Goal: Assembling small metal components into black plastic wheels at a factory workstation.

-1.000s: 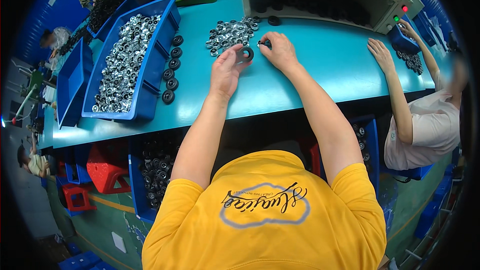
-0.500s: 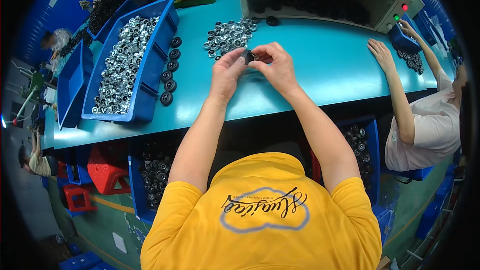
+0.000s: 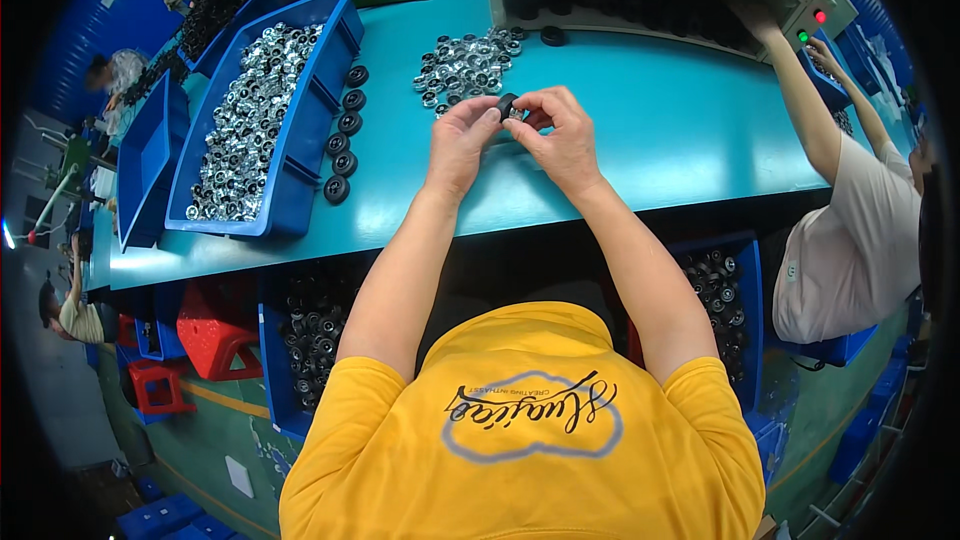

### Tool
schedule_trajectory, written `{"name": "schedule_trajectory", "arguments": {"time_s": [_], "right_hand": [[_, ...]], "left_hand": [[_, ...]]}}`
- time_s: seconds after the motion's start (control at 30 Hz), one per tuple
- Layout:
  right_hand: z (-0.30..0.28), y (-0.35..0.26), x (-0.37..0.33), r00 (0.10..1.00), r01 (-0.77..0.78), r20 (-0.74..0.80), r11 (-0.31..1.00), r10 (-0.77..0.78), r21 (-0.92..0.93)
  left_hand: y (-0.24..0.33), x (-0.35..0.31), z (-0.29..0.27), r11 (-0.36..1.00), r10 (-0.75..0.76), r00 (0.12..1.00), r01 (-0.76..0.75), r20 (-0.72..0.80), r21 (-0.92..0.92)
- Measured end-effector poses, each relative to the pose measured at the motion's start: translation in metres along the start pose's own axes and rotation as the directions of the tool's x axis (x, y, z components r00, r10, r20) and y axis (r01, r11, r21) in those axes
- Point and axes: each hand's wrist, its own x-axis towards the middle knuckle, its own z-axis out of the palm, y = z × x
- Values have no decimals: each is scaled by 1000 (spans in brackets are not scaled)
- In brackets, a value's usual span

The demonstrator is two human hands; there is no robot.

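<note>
Above the teal table, both hands meet at a small black wheel tyre (image 3: 506, 104). My left hand (image 3: 460, 148) is closed, pinching the tyre between thumb and fingers. From the other side my right hand (image 3: 560, 138) grips a small silver wheel hub (image 3: 517, 114) against it; how far the hub sits inside the tyre is hidden by my fingers. Just beyond my hands lies a loose pile of silver hubs (image 3: 465, 65). A row of black tyres (image 3: 349, 123) stands to the left, beside a blue bin (image 3: 322, 90) full of similar hubs.
A co-worker's arm (image 3: 808, 115) reaches into a machine (image 3: 790, 15) with a wide dark opening at the back right. One tyre (image 3: 552, 36) lies before the machine. Another blue tray (image 3: 150, 165) leans at far left. Below the table edge are bins of dark wheels (image 3: 318, 340).
The tyre and hub have turned in my fingers, so more of the tyre shows. At right, the co-worker's hand has moved from the tabletop into the machine's opening.
</note>
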Motion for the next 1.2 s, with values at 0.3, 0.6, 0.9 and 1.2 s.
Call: {"name": "schedule_trajectory", "arguments": {"time_s": [0.3, 0.6, 0.9, 1.2], "right_hand": [[2, 4, -1, 998, -57, -18, 998, 57, 42], [-6, 0, -1, 981, -192, 71, 966, 182, 172], [-8, 19, 2, 914, -400, 222, 847, 340, 350], [-31, 9, 13, 862, -361, 250, 880, 441, -307]], "left_hand": [[8, -4, 10, 1000, -7, 998, 7, 64, 1], [12, -6, 13, 996, 43, 999, -43, 10, 76], [10, -6, 12, 984, 77, 995, -86, 63, 157], [1, -12, 21, 578, 328, 945, -197, -4, 791]]}}
